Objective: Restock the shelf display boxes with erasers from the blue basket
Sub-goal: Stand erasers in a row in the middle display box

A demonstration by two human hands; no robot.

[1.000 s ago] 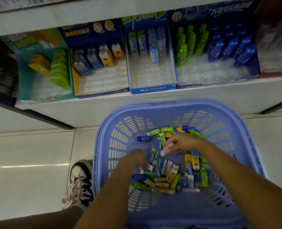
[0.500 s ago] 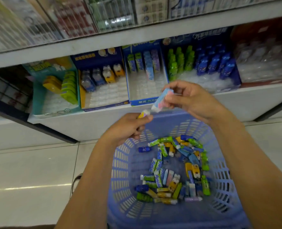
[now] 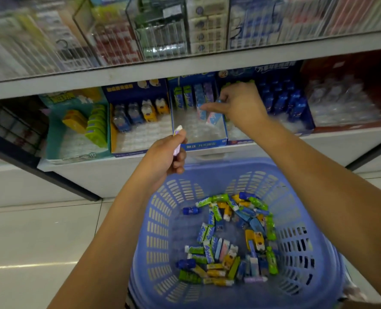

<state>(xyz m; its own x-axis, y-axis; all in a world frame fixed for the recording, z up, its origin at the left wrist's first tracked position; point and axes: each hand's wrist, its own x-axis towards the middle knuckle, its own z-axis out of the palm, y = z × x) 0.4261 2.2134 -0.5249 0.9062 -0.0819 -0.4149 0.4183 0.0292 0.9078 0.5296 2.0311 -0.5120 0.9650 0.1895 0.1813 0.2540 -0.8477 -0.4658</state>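
A blue basket (image 3: 314,221) on the floor holds several loose erasers (image 3: 229,241) in green, blue, yellow and pink wrappers. My right hand (image 3: 240,103) reaches into the middle blue display box (image 3: 205,144) on the lower shelf. It holds a light blue and pink eraser (image 3: 212,117) above the box's clear tray, just in front of the standing erasers at the back. My left hand (image 3: 167,152) hovers in front of the shelf edge and grips a pale purple eraser (image 3: 177,139) upright.
Left of the middle box stand a dark blue box (image 3: 138,150) with figure-shaped erasers and a teal box (image 3: 55,134) with yellow and green ones. To the right is a box of green and blue bottle-shaped erasers (image 3: 283,101). An upper shelf (image 3: 185,68) overhangs. Pale floor tiles (image 3: 40,241) lie at left.
Both hands have risen from the basket with an eraser each. The right hand has moved forward into the middle display box. The left hand has lifted to the shelf edge. The view has tilted up.
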